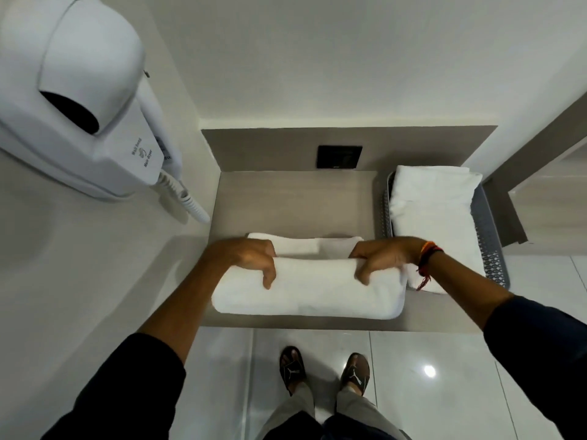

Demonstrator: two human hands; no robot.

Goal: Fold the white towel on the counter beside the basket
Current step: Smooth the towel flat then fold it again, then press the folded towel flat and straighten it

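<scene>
Two hands fold a towel on the tabletop

The left hand [254,258] and right hand [381,258] each pinch the white towel [311,293]; the basket [489,249] is just beside the right hand.

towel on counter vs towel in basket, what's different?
The counter towel lies straight on the counter near its front edge; the basket towel sits in the grey basket to the right. Both hands, left hand and right hand, grip the counter towel's top layer; the basket towel is untouched. The counter towel runs left to right; the basket towel runs front to back. Both are white and folded.
</scene>
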